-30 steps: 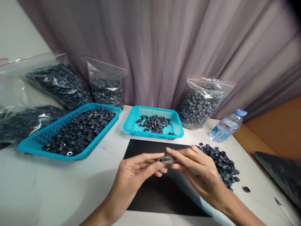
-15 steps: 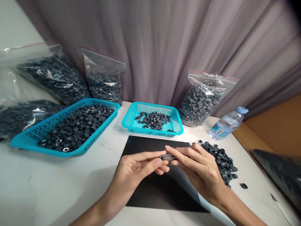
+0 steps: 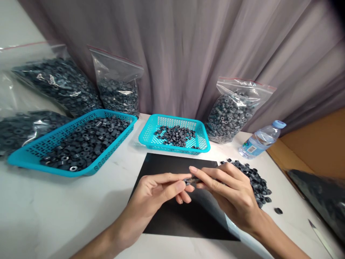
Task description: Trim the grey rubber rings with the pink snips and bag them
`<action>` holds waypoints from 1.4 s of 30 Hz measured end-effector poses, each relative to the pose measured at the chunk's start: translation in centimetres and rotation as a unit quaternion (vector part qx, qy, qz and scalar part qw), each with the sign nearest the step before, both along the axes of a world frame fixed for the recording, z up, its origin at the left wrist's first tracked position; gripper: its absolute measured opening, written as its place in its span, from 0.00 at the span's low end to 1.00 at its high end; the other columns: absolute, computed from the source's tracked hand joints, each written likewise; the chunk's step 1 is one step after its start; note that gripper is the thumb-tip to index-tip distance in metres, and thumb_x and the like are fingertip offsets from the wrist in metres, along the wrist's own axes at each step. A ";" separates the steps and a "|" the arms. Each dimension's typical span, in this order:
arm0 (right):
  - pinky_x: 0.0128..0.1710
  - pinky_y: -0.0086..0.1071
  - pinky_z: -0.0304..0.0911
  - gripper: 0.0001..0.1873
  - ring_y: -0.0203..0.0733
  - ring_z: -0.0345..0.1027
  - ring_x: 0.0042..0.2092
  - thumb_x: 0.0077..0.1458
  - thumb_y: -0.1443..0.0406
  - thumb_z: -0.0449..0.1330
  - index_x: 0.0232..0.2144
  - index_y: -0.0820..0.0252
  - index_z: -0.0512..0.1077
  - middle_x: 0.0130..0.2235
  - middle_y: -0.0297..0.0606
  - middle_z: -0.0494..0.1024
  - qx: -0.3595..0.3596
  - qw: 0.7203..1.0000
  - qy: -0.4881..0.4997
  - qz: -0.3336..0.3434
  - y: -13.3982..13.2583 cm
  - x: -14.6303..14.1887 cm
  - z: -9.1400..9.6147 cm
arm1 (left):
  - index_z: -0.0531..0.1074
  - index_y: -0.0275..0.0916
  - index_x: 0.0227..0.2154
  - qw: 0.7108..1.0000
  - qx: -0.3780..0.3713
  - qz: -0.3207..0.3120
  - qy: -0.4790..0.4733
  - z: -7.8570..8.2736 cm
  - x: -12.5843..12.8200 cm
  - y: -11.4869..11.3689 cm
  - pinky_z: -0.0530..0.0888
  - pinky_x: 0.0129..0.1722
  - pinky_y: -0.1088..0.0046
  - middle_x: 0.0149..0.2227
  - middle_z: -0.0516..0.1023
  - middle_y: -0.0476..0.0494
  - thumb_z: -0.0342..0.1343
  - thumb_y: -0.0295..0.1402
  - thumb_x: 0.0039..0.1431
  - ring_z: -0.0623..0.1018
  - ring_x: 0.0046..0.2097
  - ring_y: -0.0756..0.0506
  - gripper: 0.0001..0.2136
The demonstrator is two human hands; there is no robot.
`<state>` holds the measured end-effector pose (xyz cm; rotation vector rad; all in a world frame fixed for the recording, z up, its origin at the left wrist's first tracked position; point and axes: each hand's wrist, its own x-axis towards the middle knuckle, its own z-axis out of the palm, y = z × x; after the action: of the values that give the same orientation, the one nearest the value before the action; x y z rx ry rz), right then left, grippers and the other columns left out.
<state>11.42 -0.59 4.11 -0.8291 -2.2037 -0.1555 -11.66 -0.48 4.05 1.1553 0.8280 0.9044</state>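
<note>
Over a black mat (image 3: 178, 216), my left hand (image 3: 159, 190) pinches a small dark grey ring-shaped piece (image 3: 187, 182) between thumb and forefinger. My right hand (image 3: 229, 190) meets it from the right, its fingers closed on a thin, greyish metal blade-like tool (image 3: 193, 180). The tool's tip touches or lies against the ring; which of the two I cannot tell. Most of the tool is hidden under the right fingers. Beside my right hand lies a loose pile of dark ring pieces (image 3: 256, 183).
A long blue basket (image 3: 94, 169) full of ring pieces stands at left, a smaller blue basket (image 3: 175, 149) behind the mat. Filled plastic bags (image 3: 118, 93) line the back, with another bag (image 3: 229, 115) beside a water bottle (image 3: 260, 140). A pointed blade (image 3: 320, 239) lies at right.
Both hands keep nearly the same place, with the ring piece and tool still together. The tool is tilted slightly differently. The whole view has shifted a little.
</note>
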 end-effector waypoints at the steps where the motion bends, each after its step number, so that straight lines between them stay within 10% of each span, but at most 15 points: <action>1: 0.35 0.35 0.60 0.29 0.39 0.63 0.35 0.65 0.75 0.60 0.65 0.55 0.65 0.45 0.36 0.84 0.000 1.000 -0.002 0.002 0.0 0.0 0.1 | 0.84 0.45 0.45 1.000 -0.001 -0.005 -0.003 0.0 0.0 0.0 0.74 0.41 0.76 0.33 0.85 0.47 0.62 0.37 0.65 0.79 0.37 0.50 0.09; 12: 0.36 0.35 0.60 0.27 0.39 0.66 0.36 0.66 0.75 0.58 0.64 0.53 0.67 0.43 0.36 0.83 0.003 0.999 0.045 0.016 0.1 0.3 0.3 | 0.82 0.48 0.49 1.000 -0.014 -0.008 -0.007 -0.1 -0.1 0.0 0.75 0.41 0.76 0.35 0.85 0.48 0.63 0.37 0.64 0.79 0.36 0.50 0.12; 42: 0.34 0.32 0.63 0.14 0.40 0.71 0.37 0.67 0.62 0.59 0.53 0.45 0.77 0.37 0.35 0.78 -0.279 0.929 0.242 0.011 0.8 0.1 -1.3 | 0.84 0.46 0.42 0.999 0.002 0.041 0.015 0.2 0.1 0.3 0.73 0.39 0.78 0.36 0.83 0.47 0.66 0.39 0.60 0.76 0.35 0.51 0.09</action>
<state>11.55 0.26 2.77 -1.0115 -1.7875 0.6527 -11.58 -0.17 4.28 1.1478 0.9036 0.9576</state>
